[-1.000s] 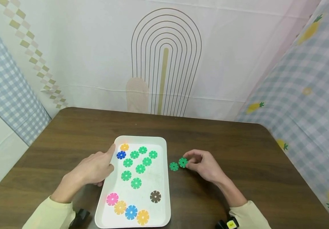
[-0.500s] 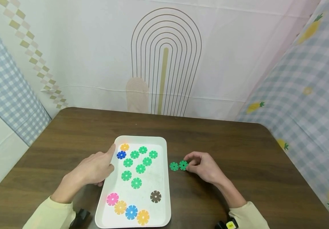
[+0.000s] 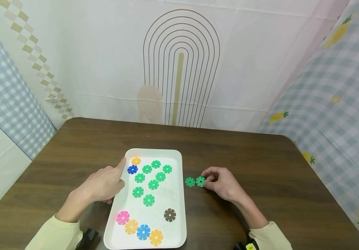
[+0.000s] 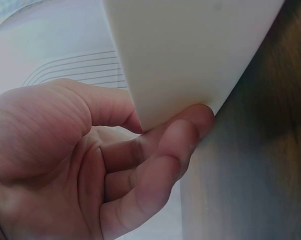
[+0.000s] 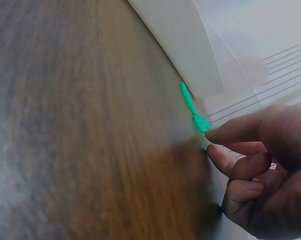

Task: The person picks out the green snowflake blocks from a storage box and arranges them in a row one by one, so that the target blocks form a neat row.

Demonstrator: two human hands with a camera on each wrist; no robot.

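Observation:
Beside the tray, my right hand (image 3: 224, 183) pinches the right edge of a green snowflake disc (image 3: 200, 181). That disc lies flat beside a second green snowflake disc (image 3: 190, 182), their edges close together. In the right wrist view the thumb tip (image 5: 213, 134) is on the green disc (image 5: 201, 123), low over the wood. My left hand (image 3: 105, 183) grips the left side of the white tray (image 3: 170, 189); in the left wrist view its thumb is at the tray wall (image 4: 175, 55) and its fingers (image 4: 178, 137) curl under the bottom edge.
Several green discs (image 3: 153, 184) lie in the tray, with a dark blue one (image 3: 132, 169), a pink one (image 3: 122, 217), a light blue one (image 3: 143, 232), a brown one (image 3: 170, 215) and several orange ones (image 3: 156, 237). The wooden table (image 3: 260, 156) meets a printed curtain (image 3: 104, 62) behind.
My right hand has lowered its green disc slightly toward me, and that disc now lies level beside the other one. The left hand and tray stay put.

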